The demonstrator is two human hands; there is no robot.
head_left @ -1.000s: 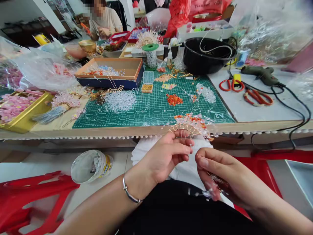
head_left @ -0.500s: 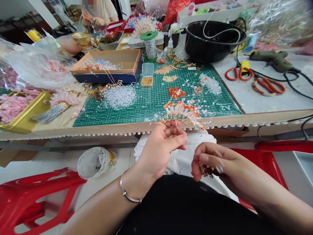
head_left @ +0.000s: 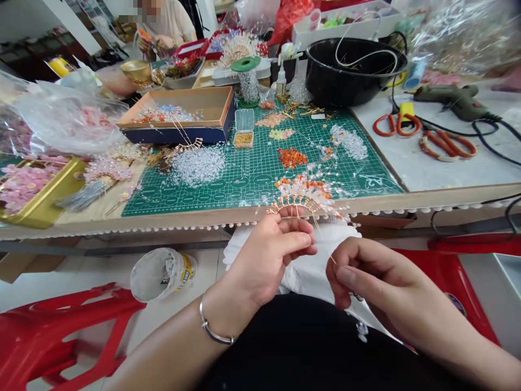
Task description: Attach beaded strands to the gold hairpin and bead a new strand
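Note:
My left hand (head_left: 271, 252) is closed on the gold frame of a beaded hair ornament (head_left: 303, 191), a fan of clear and orange beads and petals raised at the table's front edge. Lower and to the right, my right hand (head_left: 372, 277) pinches a thin gold wire (head_left: 325, 243) that runs up toward the ornament's frame. Clear beads (head_left: 361, 331) dangle beneath the right hand; what they hang from is mostly hidden by the fingers. Behind the ornament, an orange bead pile (head_left: 292, 157) lies on the green cutting mat (head_left: 240, 190).
Clear beads (head_left: 199, 164), a lidded bead case (head_left: 244, 139), a box (head_left: 142, 133) and a bead spool (head_left: 249, 81) stand on the table. At right are a black basin (head_left: 352, 76), orange-handled pliers (head_left: 448, 146) and a glue gun (head_left: 451, 100). Opposite sits another person (head_left: 171, 21).
The ornament has shifted slightly right in my left hand. My right hand has turned and now shows a wire stretched up to the frame; the beads beneath it hang lower.

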